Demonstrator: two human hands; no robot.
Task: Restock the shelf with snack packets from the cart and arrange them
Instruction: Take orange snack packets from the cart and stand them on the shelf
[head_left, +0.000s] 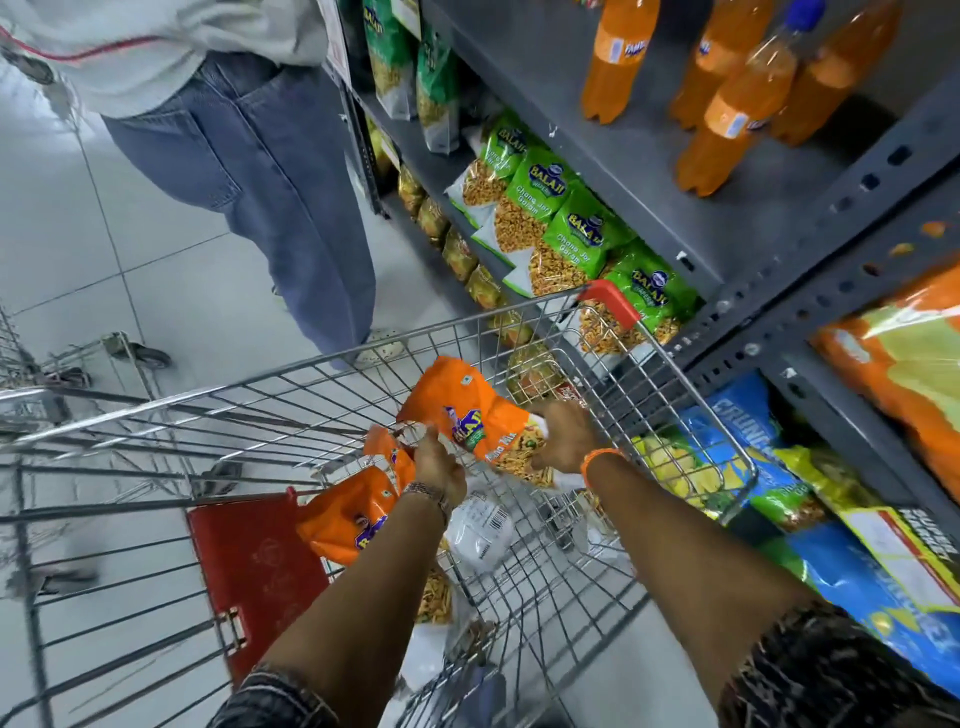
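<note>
Both my hands are down inside the wire cart (363, 358). My right hand (563, 436) grips the lower end of an orange snack packet (462, 397) that is lifted above the basket. My left hand (439, 462) pinches the top of a second orange packet (384, 449). Another orange packet (345, 519) and a white-backed packet (480, 525) lie in the basket under my left forearm. The grey metal shelf (810, 306) stands right of the cart, with a row of green snack packets (563, 223) on its lower level.
A person in blue jeans (270, 171) stands on the tiled floor just beyond the cart. Orange soda bottles (737, 109) stand on the upper shelf. Blue and yellow packets (737, 452) fill the shelf by my right arm. A red flap (260, 566) lies inside the cart.
</note>
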